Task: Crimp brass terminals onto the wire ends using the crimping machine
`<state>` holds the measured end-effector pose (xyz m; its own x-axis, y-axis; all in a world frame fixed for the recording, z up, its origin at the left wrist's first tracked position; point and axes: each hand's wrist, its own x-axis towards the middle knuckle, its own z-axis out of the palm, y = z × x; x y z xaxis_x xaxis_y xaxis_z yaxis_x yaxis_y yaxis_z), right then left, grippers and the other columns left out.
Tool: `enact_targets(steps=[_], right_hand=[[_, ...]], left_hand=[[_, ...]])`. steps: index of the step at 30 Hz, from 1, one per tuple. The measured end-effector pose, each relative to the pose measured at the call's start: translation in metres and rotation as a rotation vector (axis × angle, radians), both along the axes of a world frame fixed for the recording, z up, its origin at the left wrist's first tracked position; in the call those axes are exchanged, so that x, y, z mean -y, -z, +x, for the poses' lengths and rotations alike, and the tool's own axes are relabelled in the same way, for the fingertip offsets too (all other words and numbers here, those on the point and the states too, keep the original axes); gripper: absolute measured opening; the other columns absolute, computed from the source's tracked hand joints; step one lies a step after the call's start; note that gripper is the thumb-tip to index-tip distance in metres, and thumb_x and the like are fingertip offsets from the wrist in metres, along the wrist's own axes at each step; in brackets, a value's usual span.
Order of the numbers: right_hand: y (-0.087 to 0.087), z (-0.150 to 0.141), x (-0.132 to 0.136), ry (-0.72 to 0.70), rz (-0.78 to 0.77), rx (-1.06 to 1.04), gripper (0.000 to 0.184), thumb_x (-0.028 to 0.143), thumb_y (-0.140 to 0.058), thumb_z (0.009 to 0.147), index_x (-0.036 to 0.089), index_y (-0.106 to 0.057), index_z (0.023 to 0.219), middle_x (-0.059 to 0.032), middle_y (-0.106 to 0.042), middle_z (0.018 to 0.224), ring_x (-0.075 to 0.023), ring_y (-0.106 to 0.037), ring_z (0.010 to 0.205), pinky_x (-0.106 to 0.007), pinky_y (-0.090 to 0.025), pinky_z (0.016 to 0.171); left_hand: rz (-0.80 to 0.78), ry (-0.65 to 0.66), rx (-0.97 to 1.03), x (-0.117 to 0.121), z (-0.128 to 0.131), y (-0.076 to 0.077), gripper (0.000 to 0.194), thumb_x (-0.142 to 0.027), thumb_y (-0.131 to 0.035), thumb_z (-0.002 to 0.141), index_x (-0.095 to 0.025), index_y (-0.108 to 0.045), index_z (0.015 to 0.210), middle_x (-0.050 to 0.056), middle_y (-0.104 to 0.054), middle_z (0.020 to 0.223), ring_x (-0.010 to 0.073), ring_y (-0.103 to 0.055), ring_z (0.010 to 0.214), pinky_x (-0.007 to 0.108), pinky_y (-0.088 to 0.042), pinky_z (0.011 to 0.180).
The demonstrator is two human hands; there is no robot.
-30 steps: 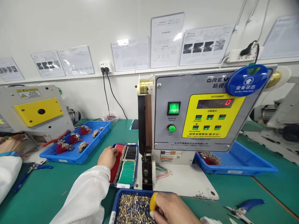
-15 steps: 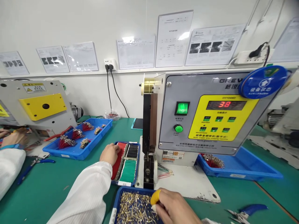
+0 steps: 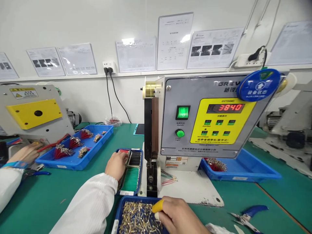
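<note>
- Sorted wires in a blue tray just left of the crimping machine are being touched by the left hand, its fingers curled over them (how tightly cannot be told).
- Brass terminals in a blue bin in front of the machine are being reached into by the right hand, with its fingers held together.
- A co-worker's hand is being rested beside wire bundles, far left of the machine.

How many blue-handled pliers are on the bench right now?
2: one pair of pliers lies at lower right; the other pair of pliers lies at far left, partly hidden by a co-worker's sleeve. More may be out of view.
</note>
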<state>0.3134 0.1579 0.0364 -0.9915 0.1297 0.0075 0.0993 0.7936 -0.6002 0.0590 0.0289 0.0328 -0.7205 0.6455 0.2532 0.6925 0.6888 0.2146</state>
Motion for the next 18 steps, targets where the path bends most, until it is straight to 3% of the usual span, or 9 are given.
enact_targets(steps=[7, 14, 18], right_hand=[[0.002, -0.001, -0.001, 0.043, 0.002, -0.001, 0.012, 0.008, -0.058, 0.077, 0.017, -0.057, 0.070, 0.0012, -0.060, 0.071, -0.0115, -0.051, 0.061, -0.021, -0.033, 0.057], [-0.006, 0.000, 0.001, 0.023, -0.071, 0.005, 0.012, 0.009, -0.063, 0.073, 0.017, -0.056, 0.067, 0.0020, -0.057, 0.072, -0.0085, -0.046, 0.058, -0.020, -0.029, 0.054], [-0.005, 0.001, 0.000, -0.002, -0.089, -0.012, 0.022, 0.014, -0.065, 0.074, 0.016, -0.047, 0.062, 0.0019, -0.056, 0.070, -0.0089, -0.046, 0.059, -0.020, -0.029, 0.054]], left_hand=[[-0.106, 0.174, 0.005, -0.012, 0.029, -0.003, 0.025, -0.015, -0.051, 0.086, -0.022, -0.072, 0.076, 0.009, -0.066, 0.085, 0.0251, -0.056, 0.087, 0.035, -0.040, 0.077], [-0.140, 0.202, 0.046, -0.012, 0.030, 0.001, 0.027, -0.012, -0.047, 0.088, -0.021, -0.069, 0.075, 0.008, -0.065, 0.082, 0.0253, -0.057, 0.084, 0.035, -0.038, 0.073], [-0.115, 0.210, 0.034, -0.012, 0.030, 0.004, 0.026, -0.011, -0.045, 0.089, -0.020, -0.067, 0.077, 0.007, -0.065, 0.083, 0.0251, -0.056, 0.086, 0.034, -0.038, 0.074]])
